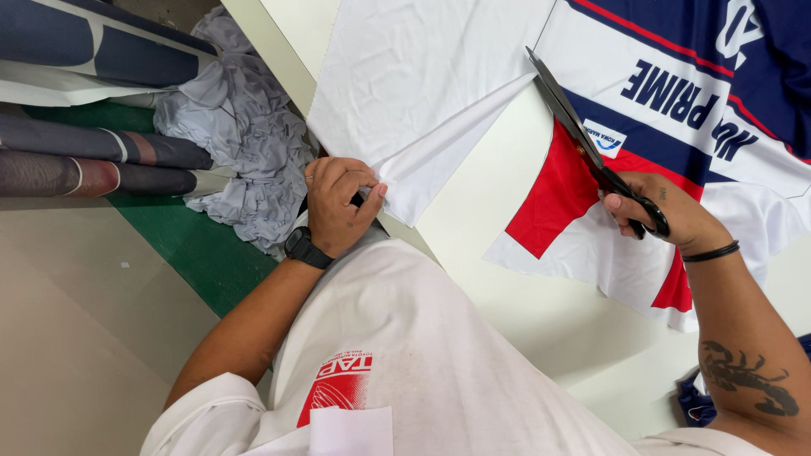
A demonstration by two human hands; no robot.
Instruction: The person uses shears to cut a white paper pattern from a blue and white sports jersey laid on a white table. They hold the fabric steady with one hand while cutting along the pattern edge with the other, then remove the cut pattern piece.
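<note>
Left hand (338, 207) pinches white fabric (405, 101) corner at seven o'clock; right hand (655, 211) grips black scissors (583, 139). Cloth looks light, limp, slippery; best held taut near the edge.

Left hand (338, 203) pinches white fabric (405, 93) edge at 9 o'clock; right hand (655, 215) at 3 o'clock grips black scissors (583, 139), blades shut, pointing toward 11, over red-white-navy printed fabric (676, 93) on table (507, 279)

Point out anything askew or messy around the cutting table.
A crumpled heap of grey cloth lies beside the table, off its edge, near the left hand. The right hand holds the scissors over the printed fabric.
</note>
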